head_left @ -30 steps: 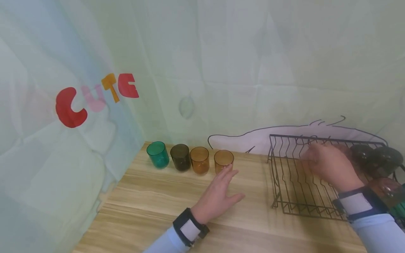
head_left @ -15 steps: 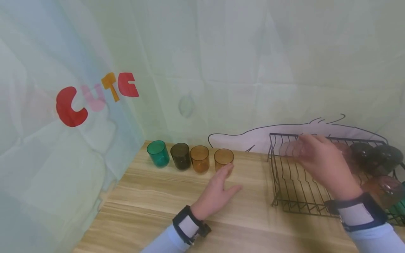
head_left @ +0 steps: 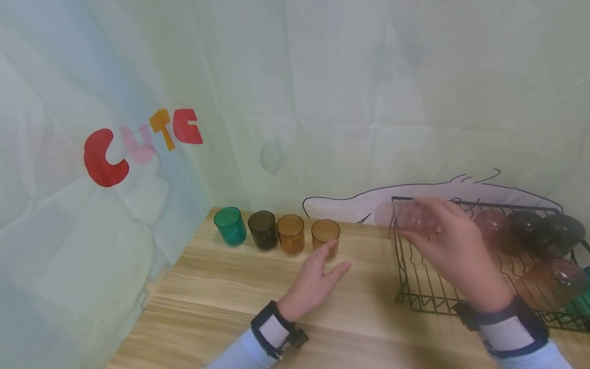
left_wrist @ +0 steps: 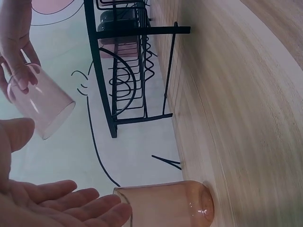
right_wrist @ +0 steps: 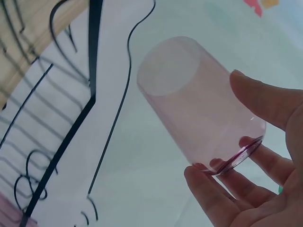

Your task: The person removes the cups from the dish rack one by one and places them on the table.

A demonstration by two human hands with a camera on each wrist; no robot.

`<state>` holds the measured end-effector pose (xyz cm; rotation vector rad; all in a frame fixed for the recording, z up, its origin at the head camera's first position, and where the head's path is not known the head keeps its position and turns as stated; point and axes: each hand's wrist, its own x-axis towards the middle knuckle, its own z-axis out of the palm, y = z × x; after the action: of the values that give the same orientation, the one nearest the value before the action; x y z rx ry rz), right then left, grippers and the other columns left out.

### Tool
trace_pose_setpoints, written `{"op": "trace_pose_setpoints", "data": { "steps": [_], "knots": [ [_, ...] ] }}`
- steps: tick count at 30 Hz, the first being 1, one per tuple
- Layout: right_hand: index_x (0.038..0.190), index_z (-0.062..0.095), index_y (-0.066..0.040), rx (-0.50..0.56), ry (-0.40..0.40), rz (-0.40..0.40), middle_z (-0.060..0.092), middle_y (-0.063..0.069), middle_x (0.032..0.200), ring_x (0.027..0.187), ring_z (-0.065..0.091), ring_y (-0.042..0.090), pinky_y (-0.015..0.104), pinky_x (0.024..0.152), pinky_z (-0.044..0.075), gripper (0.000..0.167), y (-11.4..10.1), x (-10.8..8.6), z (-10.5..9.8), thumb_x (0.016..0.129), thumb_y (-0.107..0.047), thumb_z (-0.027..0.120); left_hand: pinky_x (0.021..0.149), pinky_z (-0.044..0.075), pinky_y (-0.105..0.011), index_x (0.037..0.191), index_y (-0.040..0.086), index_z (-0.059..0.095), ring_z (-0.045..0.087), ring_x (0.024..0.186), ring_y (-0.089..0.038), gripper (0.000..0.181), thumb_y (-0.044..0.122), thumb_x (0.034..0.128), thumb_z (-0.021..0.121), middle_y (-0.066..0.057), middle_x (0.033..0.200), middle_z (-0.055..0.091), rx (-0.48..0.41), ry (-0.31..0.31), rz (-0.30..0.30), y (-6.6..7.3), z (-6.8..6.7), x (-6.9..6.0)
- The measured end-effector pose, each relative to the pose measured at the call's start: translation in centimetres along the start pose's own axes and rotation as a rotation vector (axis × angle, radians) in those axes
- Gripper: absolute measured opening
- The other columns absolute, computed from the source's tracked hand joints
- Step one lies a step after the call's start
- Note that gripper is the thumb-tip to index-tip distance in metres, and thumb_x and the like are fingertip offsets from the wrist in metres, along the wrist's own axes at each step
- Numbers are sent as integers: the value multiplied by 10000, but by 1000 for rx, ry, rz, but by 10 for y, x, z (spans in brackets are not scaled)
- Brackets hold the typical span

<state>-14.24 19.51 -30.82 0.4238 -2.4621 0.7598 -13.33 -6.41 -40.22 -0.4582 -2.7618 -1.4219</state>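
Holding tumbler [right_wrist: 203, 109] near rack [left_wrist: 137, 32] of glasses [head_left: 527, 230]

This looks like a small dressed-up corner with kitchen fittings, though whether it belongs to a home or a studio cannot be told. The kitchen side shows in the wood-grain counter [head_left: 198, 302], the row of coloured see-through tumblers [head_left: 291, 234] along its back edge, and the black wire rack [left_wrist: 142, 31], of the dish-drying sort, with more drinkware in it. The dressed-up side shows in the pale cloth [head_left: 332, 102] behind, creased and folded, meeting at a corner and printed in cartoon fashion: soft blue and green shapes, bright lettering [head_left: 162, 130] reading "CUTE", and a black-outlined whitish figure [head_left: 341, 206] low down near the counter.
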Motion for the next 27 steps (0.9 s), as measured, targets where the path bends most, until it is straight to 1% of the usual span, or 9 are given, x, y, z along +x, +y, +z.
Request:
{"op": "trace_pose_setpoints", "data": {
  "steps": [3, 6, 8, 10, 16, 19, 23, 25, 27],
  "knots": [
    [1274, 556, -212, 20, 16, -22, 620, 51, 1166, 1032, 575, 220, 448, 813, 521, 679, -7, -1, 7, 660, -223, 847, 1096, 360, -380, 1453, 161, 316, 404, 1324, -140, 767, 649, 872, 430, -10, 1468, 394, -17, -7, -14, 0, 0, 1],
    [1252, 569, -182, 21, 31, -57, 640, 8, 1062, 931, 589, 159, 377, 771, 527, 679, -14, -3, 16, 642, -251, 857, 1087, 373, -375, 1450, 172, 322, 420, 1314, -142, 730, 624, 887, 432, -14, 1464, 401, -27, -14, -10, -2, 1, 2],
    [1241, 574, -160, 20, 35, -72, 640, -15, 1018, 871, 592, 113, 328, 741, 533, 681, -18, -4, 22, 634, -277, 860, 1084, 378, -373, 1442, 177, 340, 425, 1313, -144, 705, 618, 897, 413, -15, 1460, 409, -24, -21, -2, -2, 1, 3],
    [1235, 575, -137, 30, 41, -84, 633, -23, 978, 830, 586, 94, 300, 719, 533, 688, -22, -6, 27, 628, -288, 862, 1083, 380, -373, 1429, 170, 366, 426, 1315, -146, 688, 617, 907, 388, -16, 1454, 421, -20, -32, 12, -3, 1, 3],
    [1232, 580, -130, 39, 76, -90, 583, -63, 881, 797, 557, 56, 225, 665, 545, 694, -33, -10, 39, 632, -349, 852, 1080, 387, -383, 1405, 152, 405, 430, 1316, -158, 629, 574, 941, 355, -13, 1437, 446, -9, -63, 46, -2, 2, 2],
    [1237, 578, -138, 56, 94, -100, 569, -66, 864, 771, 518, 51, 192, 636, 512, 692, -37, -11, 42, 638, -357, 848, 1079, 389, -371, 1404, 173, 403, 434, 1312, -148, 569, 527, 960, 362, -3, 1433, 451, -10, -72, 63, -2, 2, 2],
    [1254, 569, -171, 80, 97, -85, 573, -81, 901, 771, 496, 40, 187, 616, 487, 701, -41, -14, 47, 644, -383, 842, 1071, 399, -372, 1415, 204, 375, 445, 1305, -161, 491, 436, 983, 389, -10, 1425, 460, -36, -77, 85, -1, 2, 2],
    [1259, 566, -184, 91, 95, -74, 567, -91, 907, 783, 495, 35, 194, 623, 500, 700, -42, -15, 48, 647, -390, 839, 1067, 403, -367, 1427, 221, 349, 445, 1306, -165, 489, 421, 983, 400, -6, 1432, 450, -64, -79, 82, 0, 1, 2],
    [1250, 572, -171, 98, 107, -78, 582, -82, 918, 791, 503, 42, 211, 624, 514, 698, -42, -16, 50, 642, -382, 843, 1067, 403, -361, 1435, 236, 331, 439, 1310, -161, 502, 426, 978, 414, 6, 1442, 435, -105, -81, 71, 0, 0, 3]
  ]
}}
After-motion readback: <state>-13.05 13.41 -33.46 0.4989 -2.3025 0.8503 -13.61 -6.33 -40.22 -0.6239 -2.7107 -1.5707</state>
